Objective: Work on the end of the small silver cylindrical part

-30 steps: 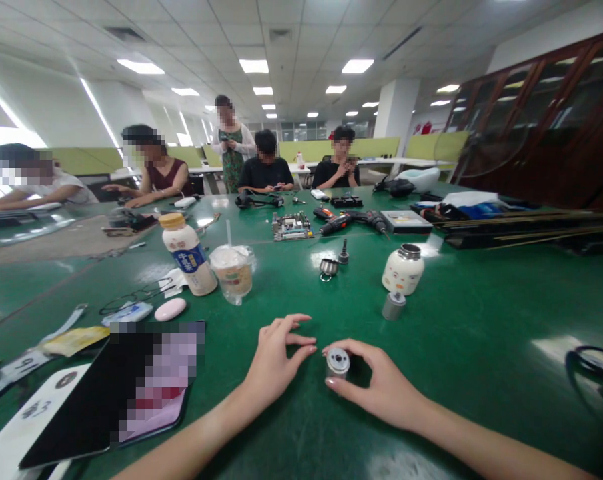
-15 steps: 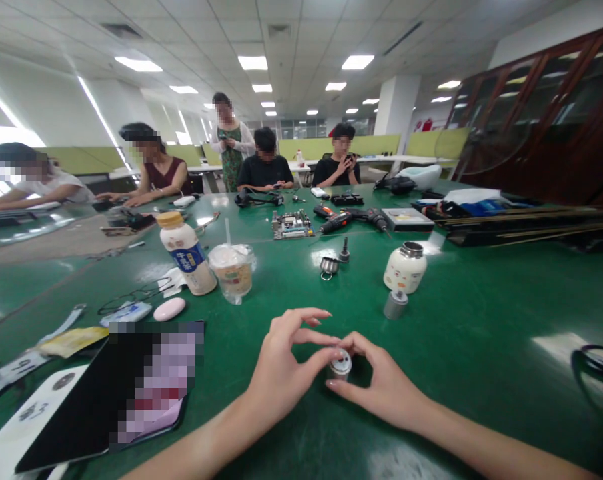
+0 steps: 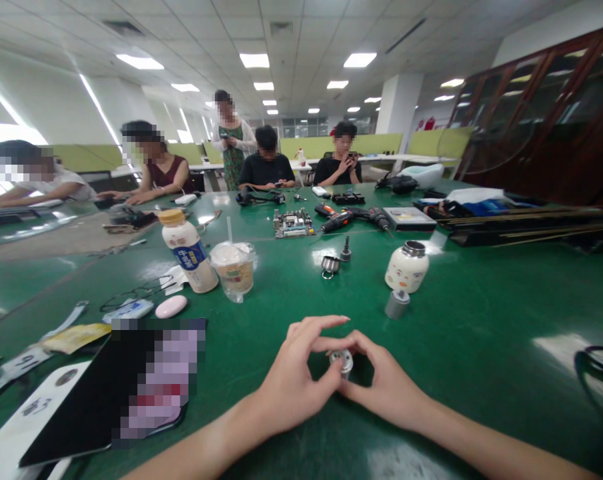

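Observation:
Between my two hands, low over the green table, is a small silver cylindrical motor (image 3: 349, 364) with dark holes in its upper face. My left hand (image 3: 299, 373) has its thumb pressed on that face, with the fingers arched behind it. My right hand (image 3: 389, 380) curves around the motor from the right, thumb in front and forefinger behind. The fingers cover much of its side. A second silver motor (image 3: 397, 305) stands upright farther off, in front of an open white bottle (image 3: 406, 270). Beyond my hands lie a small metal cup-shaped part (image 3: 330, 265) and a dark metal fitting (image 3: 345, 250).
On the left are a tablet (image 3: 76, 393), a pink oval case (image 3: 171, 307), a drink bottle (image 3: 189, 257) and a lidded plastic cup (image 3: 233, 270). Farther back lie a circuit board (image 3: 294, 223) and power drills (image 3: 336, 222). Several people are around the table's far side.
My left hand has shifted right and its fingers have drawn in, the thumb now over the motor's face. My right thumb and fingers have closed in slightly around the motor.

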Available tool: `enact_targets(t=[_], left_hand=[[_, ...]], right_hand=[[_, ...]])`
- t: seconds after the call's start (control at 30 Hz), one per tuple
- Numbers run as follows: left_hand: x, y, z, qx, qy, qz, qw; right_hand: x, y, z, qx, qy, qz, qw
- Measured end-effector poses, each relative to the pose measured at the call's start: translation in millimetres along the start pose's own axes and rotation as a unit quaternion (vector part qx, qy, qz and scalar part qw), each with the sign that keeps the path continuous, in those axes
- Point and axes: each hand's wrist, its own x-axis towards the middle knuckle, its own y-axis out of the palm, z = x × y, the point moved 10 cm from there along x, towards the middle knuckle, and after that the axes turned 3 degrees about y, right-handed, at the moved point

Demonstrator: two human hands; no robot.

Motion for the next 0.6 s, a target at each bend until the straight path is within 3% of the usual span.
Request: enact_targets(t=[0.33, 0.43, 0.53, 0.6], left_hand=[[1, -7.1, 7, 0.062, -0.031, -0.046, 0.997], [1, -17.7, 10, 0.057, -0.030, -0.087, 0.994], [0, -28.8, 26, 0.073, -0.050, -0.115, 0.989], [-1, -26.4, 43, 0.092, -0.073, -0.088, 0.989]], right_hand=[[-1, 1, 2, -0.001, 0.008, 0.008, 1.000], [0, 0, -1, -0.008, 0.011, 0.003, 1.000], [-1, 0, -1, -0.010, 0.015, 0.007, 1.000], [-1, 0, -1, -0.008, 0.017, 0.010, 1.000]])
